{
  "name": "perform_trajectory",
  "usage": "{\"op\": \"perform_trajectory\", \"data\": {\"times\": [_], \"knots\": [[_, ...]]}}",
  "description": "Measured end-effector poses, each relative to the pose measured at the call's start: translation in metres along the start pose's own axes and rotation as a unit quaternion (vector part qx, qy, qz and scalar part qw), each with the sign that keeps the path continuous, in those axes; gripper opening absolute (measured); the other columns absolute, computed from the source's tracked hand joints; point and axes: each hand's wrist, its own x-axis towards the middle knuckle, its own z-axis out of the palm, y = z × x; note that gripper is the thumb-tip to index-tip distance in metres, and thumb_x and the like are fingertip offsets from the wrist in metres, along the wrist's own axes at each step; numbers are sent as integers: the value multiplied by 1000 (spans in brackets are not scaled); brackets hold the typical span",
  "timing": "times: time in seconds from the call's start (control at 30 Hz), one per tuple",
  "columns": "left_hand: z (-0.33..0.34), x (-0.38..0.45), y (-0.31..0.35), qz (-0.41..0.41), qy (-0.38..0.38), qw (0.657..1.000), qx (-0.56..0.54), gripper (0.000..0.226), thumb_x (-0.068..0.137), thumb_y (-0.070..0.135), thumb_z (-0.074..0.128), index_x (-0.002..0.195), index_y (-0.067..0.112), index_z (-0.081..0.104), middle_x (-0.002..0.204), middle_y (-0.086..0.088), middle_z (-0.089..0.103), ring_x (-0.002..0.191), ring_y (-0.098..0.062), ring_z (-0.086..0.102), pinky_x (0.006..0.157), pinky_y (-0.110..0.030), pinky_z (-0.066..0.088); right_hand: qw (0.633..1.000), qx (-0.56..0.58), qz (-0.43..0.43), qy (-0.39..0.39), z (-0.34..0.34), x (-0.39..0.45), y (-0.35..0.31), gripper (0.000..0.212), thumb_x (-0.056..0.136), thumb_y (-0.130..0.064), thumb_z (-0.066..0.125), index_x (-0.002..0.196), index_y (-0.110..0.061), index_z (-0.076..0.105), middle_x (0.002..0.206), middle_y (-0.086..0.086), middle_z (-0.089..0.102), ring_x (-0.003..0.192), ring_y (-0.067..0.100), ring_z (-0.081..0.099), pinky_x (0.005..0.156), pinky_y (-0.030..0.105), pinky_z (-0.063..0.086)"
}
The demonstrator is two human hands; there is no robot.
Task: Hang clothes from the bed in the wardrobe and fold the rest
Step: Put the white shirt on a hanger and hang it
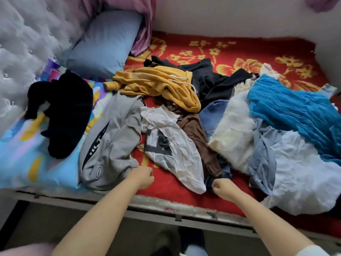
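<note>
- Clothes: tangled heap across red floral blanket [239, 48], centre to 3 o'clock.
- White printed T-shirt [171, 145]: light, limp; take at shoulders.
- Left hand [144, 175], right hand [222, 187]: curled, holding nothing, at 6 o'clock.

Grey hoodie [110, 137]: partial letters "ILT"; round badge unreadable.

The single head view looks steeply down from standing height, close over the bed's [166, 204] near edge.

Two pillows: blue [103, 43], patterned [24, 152]. Two hands: left [144, 176], right [222, 187]. One yellow hoodie [156, 84].
</note>
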Motion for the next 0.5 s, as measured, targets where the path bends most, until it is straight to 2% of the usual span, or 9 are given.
{"op": "perform_trajectory", "data": {"times": [0.1,0.13,0.23,0.33,0.4,0.47,0.5], "knots": [[21,32,10,-32,-30,998,-41,29,94,22,39,116,14,56,122,-6,58,114,-23,51,90,-29,41,999,-5,-8,-31,9,49,7,20,87,-13,46,102,-10,60,114,10,62,105,25,55,67,23,30],[30,44,13,-42,-42,997,-52,29,93,22,39,115,14,56,122,-6,58,113,-23,51,89,-30,42,999,-1,-6,-37,17,66,10,23,87,-14,48,106,-10,59,116,11,60,107,25,55,68,23,30],[52,68,20,-55,-63,993,-83,29,93,21,39,115,14,57,120,-6,58,110,-24,52,89,-32,43,999,1,4,-43,39,96,11,39,87,-18,52,125,-8,50,129,10,49,116,26,48,85,28,40],[72,89,23,-72,-88,988,-103,29,94,22,39,116,15,56,118,-4,58,108,-22,53,86,-32,43,998,-16,11,-58,66,119,10,53,88,-23,57,135,-11,36,138,8,36,125,28,38,98,38,41],[83,100,22,-81,-100,984,-122,29,94,22,40,117,15,55,118,-4,59,108,-22,53,85,-32,42,998,-42,13,-35,76,126,9,53,88,-22,58,134,-11,33,137,8,36,122,28,39,93,38,44],[98,111,20,-97,-116,977,-150,29,95,23,40,119,14,55,120,-4,58,109,-22,53,87,-31,41,997,-68,29,-20,88,138,8,40,90,-15,51,128,-10,38,126,14,46,111,32,47,85,37,43],[105,114,18,-103,-121,973,-168,29,95,22,41,119,13,55,122,-4,58,111,-22,52,88,-31,41,998,-46,48,-17,92,142,7,31,90,-11,47,120,-8,45,118,18,51,104,35,51,80,35,42]]}}
